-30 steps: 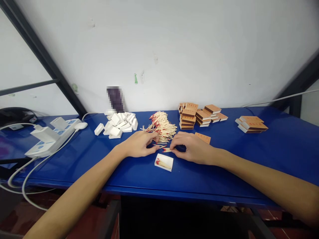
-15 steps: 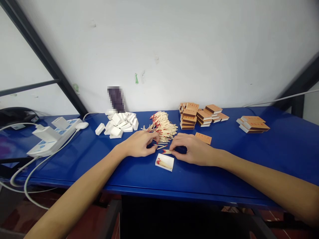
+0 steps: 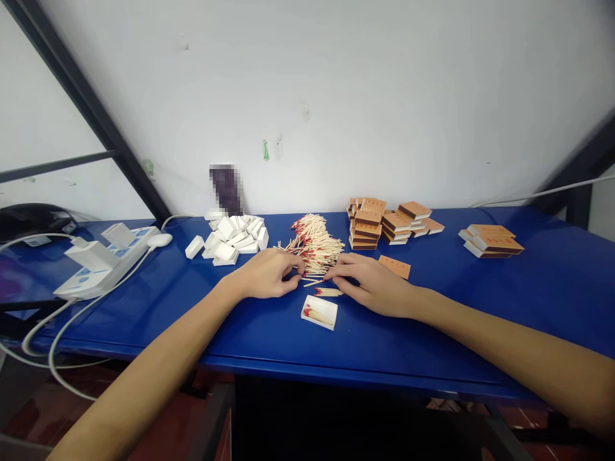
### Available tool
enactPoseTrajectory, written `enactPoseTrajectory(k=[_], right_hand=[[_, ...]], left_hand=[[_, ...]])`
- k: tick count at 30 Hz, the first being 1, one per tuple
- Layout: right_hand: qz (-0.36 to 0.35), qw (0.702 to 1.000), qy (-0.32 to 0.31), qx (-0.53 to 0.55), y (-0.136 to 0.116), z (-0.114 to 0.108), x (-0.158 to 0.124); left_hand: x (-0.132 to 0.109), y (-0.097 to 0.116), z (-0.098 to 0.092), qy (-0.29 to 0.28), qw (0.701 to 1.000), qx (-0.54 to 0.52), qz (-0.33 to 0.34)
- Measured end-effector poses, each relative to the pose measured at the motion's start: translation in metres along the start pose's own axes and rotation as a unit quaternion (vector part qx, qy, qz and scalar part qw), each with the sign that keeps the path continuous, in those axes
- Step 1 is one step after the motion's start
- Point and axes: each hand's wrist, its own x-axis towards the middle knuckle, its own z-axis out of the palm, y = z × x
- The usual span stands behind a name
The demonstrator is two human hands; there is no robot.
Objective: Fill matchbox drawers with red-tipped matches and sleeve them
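A heap of red-tipped matches (image 3: 314, 244) lies in the middle of the blue table (image 3: 528, 307). My left hand (image 3: 266, 273) rests at the heap's near-left edge, fingers curled in a pinch on loose matches. My right hand (image 3: 369, 283) lies at the near-right edge, fingers stretched toward the heap and touching stray matches. A small bundle of matches (image 3: 329, 292) lies on the table just below my right fingertips. A white inner tray (image 3: 319, 312) with a few matches in it sits in front of both hands.
White empty trays (image 3: 233, 239) are piled at the back left. Orange matchbox sleeves (image 3: 384, 223) are stacked at the back right, one flat sleeve (image 3: 394, 266) lies near my right hand, and another stack (image 3: 491, 239) is far right. A white power strip (image 3: 103, 259) with cables sits far left.
My right hand has let the small bundle of matches lie on the table and reached with stretched fingers toward the heap. My left hand has barely shifted.
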Motion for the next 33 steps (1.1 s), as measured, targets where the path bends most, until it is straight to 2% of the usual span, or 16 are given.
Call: enactPoseTrajectory(k=[18, 22, 27, 33], right_hand=[[-0.021, 0.998, 0.026, 0.047, 0.011, 0.007, 0.017], [-0.007, 0.998, 0.037, 0.046, 0.010, 0.008, 0.017], [0.005, 0.992, 0.095, 0.088, 0.005, 0.002, 0.016], [0.002, 0.980, 0.145, 0.138, -0.004, 0.004, 0.014]], left_hand=[[0.005, 0.001, 0.008, -0.010, 1.000, -0.015, 0.005], [0.004, 0.002, 0.009, 0.008, 1.000, -0.010, 0.001], [0.004, 0.007, 0.007, 0.063, 0.998, -0.012, 0.004], [0.005, 0.010, 0.009, 0.076, 0.996, -0.009, 0.037]])
